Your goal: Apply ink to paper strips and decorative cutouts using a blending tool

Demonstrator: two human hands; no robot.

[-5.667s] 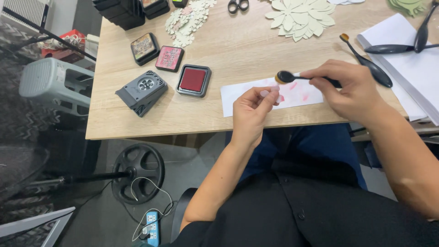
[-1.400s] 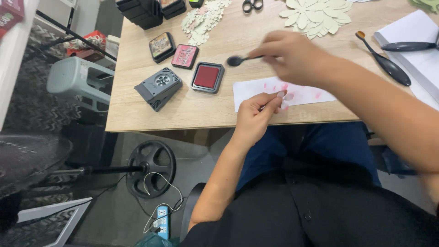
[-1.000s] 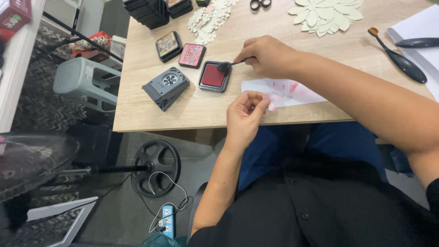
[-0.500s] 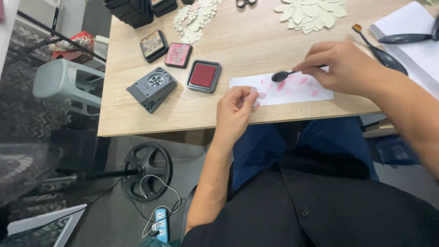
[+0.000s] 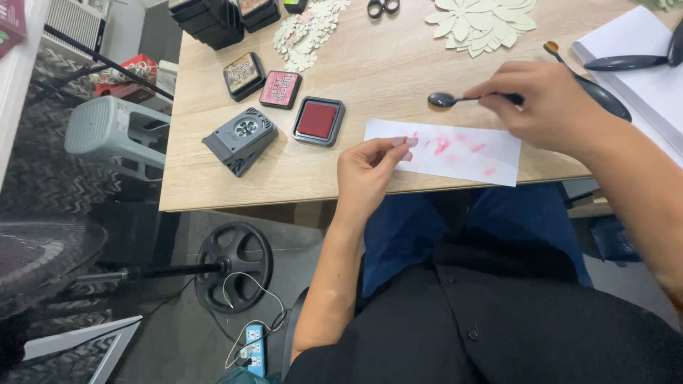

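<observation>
From the head view, your left hand [image 5: 366, 171] comes up over the near edge of the tabletop [image 5: 370, 67], wrist bent back and fingers curled, their tips pressing the left end of the white paper strip [image 5: 448, 151]. That hand grips nothing; it only pins the strip flat. The strip lies near you, close to the tabletop's near edge and roughly parallel to it, smeared with pink and red marks.

Your right hand [image 5: 542, 99] reaches in from the right, forearm slanting across the near right corner. Its fingers are closed on the handle of a black blending brush [image 5: 455, 99], whose rounded head points left and hangs just beyond the strip's far edge; you cannot tell from here whether the head touches the wood.

Left of the strip sits the open red ink pad [image 5: 318, 121], near but apart from your left fingers. Further left are a grey punch tool [image 5: 240, 139] and two closed ink pads [image 5: 262, 80]. Bare wood lies between the brush head and the red pad. To the far side are cream paper flowers [image 5: 482, 23] and scissors [image 5: 383, 7]. On the right, a white sheet stack [image 5: 644, 67] carries more black brushes [image 5: 617, 62], crowding your right hand on that side.
</observation>
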